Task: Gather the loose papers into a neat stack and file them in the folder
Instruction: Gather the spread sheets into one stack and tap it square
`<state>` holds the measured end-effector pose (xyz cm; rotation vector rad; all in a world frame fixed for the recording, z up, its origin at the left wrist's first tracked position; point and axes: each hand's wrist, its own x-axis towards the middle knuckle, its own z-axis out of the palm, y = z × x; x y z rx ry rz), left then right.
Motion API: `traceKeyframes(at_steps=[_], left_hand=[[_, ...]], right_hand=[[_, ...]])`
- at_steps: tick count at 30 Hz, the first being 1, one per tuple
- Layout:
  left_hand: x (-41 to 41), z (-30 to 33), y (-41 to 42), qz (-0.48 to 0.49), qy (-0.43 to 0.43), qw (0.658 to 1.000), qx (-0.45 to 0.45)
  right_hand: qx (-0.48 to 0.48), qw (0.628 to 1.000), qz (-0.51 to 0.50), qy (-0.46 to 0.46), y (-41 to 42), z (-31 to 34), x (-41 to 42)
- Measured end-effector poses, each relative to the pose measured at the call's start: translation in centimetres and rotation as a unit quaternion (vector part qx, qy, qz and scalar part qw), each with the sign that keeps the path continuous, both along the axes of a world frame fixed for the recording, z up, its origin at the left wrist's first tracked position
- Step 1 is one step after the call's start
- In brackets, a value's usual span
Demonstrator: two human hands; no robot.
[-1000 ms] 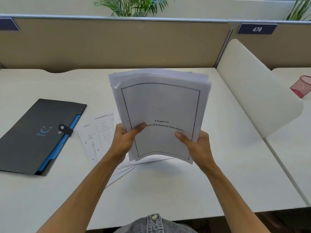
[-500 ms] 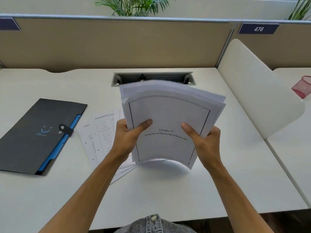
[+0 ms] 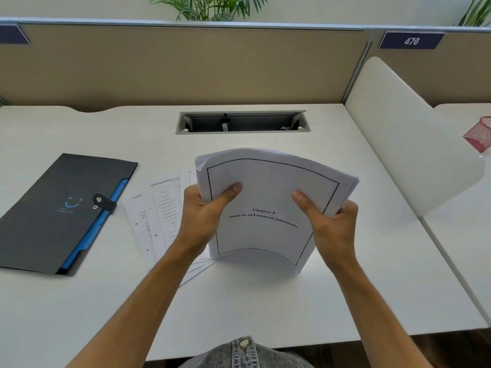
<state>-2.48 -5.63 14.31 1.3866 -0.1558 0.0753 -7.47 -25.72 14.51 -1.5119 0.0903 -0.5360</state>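
A thick stack of white papers (image 3: 268, 181), its top sheet headed "Chapter 5", stands tilted on its lower edge on the white desk (image 3: 265, 309). My left hand (image 3: 204, 216) grips its left side, thumb on the front. My right hand (image 3: 329, 224) grips its right side the same way. Several loose printed sheets (image 3: 156, 216) lie fanned on the desk to the left, partly under my left hand and the stack. The dark grey folder (image 3: 53, 208) with a blue inner pocket and a snap strap lies flat at the far left.
A cable slot (image 3: 241, 122) is sunk into the desk behind the stack. A beige partition (image 3: 186, 65) closes the back. A white curved divider (image 3: 406, 134) stands on the right, with a pink mesh cup (image 3: 479, 136) beyond it.
Both hands have brought the stack down from a raised position until its lower edge meets the desk. The cable slot behind it has come into sight.
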Motion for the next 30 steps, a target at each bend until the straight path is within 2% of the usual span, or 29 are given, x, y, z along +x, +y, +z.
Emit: traceKeyframes(at_steps=[8, 13, 21, 25, 30], left_hand=[[-0.8, -6.2, -0.1, -0.033, 0.071, 0.996, 0.039], [-0.6, -9.4, 0.1, -0.027, 0.161, 0.986, 0.042], [0.5, -10.2, -0.8, -0.006, 0.233, 0.971, 0.046], [0.6, -10.4, -0.7, 0.003, 0.243, 0.966, 0.089], [0.8, -10.8, 0.6, 0.029, 0.256, 0.954, 0.151]], right_hand=[[-0.001, 0.996, 0.012, 0.088, 0.0, -4.7, -0.1], [0.0, 0.989, 0.008, 0.148, -0.1, -8.2, -0.3], [-0.071, 0.982, -0.037, 0.172, -0.6, -10.3, 1.5], [-0.124, 0.972, -0.047, 0.193, -1.0, -10.8, 2.1], [-0.109, 0.965, -0.067, 0.229, -2.2, -11.1, 2.2]])
